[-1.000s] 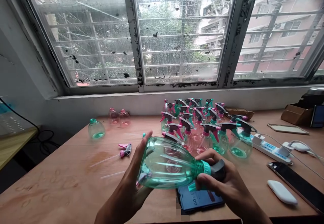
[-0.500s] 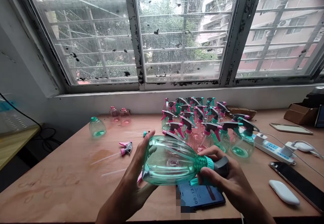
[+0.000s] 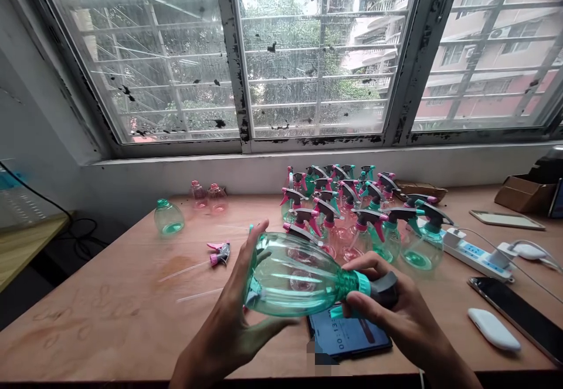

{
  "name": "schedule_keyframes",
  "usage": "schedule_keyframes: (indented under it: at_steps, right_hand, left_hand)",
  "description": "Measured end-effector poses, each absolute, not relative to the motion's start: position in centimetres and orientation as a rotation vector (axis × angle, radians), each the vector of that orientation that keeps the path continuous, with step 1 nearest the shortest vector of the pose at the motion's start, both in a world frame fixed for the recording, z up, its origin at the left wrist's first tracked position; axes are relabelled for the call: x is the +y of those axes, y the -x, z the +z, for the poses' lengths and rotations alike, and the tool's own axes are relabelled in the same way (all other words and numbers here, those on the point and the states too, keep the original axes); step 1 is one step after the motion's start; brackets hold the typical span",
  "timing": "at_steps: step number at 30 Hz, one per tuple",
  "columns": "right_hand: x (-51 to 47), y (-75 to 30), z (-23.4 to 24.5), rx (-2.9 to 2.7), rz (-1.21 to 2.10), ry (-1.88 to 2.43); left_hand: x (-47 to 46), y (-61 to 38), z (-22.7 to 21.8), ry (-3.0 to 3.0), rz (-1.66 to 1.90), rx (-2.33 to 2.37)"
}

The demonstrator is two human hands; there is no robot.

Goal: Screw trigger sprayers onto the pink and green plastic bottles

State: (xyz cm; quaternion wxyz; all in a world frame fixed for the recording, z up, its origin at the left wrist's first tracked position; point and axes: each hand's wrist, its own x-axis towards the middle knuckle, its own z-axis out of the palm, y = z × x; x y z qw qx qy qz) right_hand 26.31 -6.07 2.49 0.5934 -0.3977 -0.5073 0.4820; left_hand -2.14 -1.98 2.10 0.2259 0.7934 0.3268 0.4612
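Observation:
I hold a clear green spray bottle (image 3: pixel 294 274) sideways above the wooden table (image 3: pixel 109 301). My left hand (image 3: pixel 233 318) cups the bottle's base, fingers wrapped round it. My right hand (image 3: pixel 391 313) grips the grey trigger head (image 3: pixel 383 290) and teal collar at the neck. Under the bottle lies a phone (image 3: pixel 347 336) with a timer on its screen.
A cluster of assembled pink and green spray bottles (image 3: pixel 356 219) stands behind. A capless green bottle (image 3: pixel 168 217), two pink bottles (image 3: pixel 206 196) and a loose pink trigger head (image 3: pixel 219 253) lie left. A power strip (image 3: pixel 477 254), another phone (image 3: pixel 519 318) and a white case (image 3: pixel 492 329) sit right.
The bottle stays in both hands with little shift; my right hand has turned slightly on the trigger head. The view has tilted down a little.

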Motion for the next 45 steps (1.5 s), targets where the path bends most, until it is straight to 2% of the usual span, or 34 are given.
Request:
schedule_keyframes:
  at_steps: [4, 10, 16, 22, 29, 35, 41, 45]
  right_hand:
    - [-5.9, -26.3, 2.3, -1.203, 1.035, 0.981]
    - [-5.6, -26.4, 2.2, -1.167, 1.150, 0.971]
    - [-5.4, -26.8, 1.7, -1.226, 0.957, 1.046]
    - [-5.4, -27.1, 1.7, -1.210, 1.134, 1.007]
    - [-5.5, -26.9, 1.9, -1.249, 0.975, 1.021]
    - [-5.5, -26.8, 2.1, -1.185, 1.196, 0.985]
    - [-5.9, -26.6, 2.3, -1.215, 1.055, 0.977]
    - [-5.8, -26.7, 2.5, -1.192, 1.132, 0.965]
  left_hand:
    - [-1.7, 1.8, 2.5, -2.175, 1.243, 0.985]
    - [-1.3, 1.4, 1.9, -2.236, 1.360, 1.029]
    - [-1.4, 1.2, 2.6, -2.224, 1.254, 1.062]
    - [-1.2, 1.3, 1.4, -2.153, 1.344, 0.965]
    - [-1.3, 1.1, 2.6, -2.195, 1.305, 0.985]
    - [-1.2, 1.2, 1.5, -2.199, 1.370, 0.902]
    - [-1.5, 1.2, 2.2, -2.104, 1.301, 0.933]
    - [-1.3, 1.4, 2.1, -2.151, 1.318, 0.886]
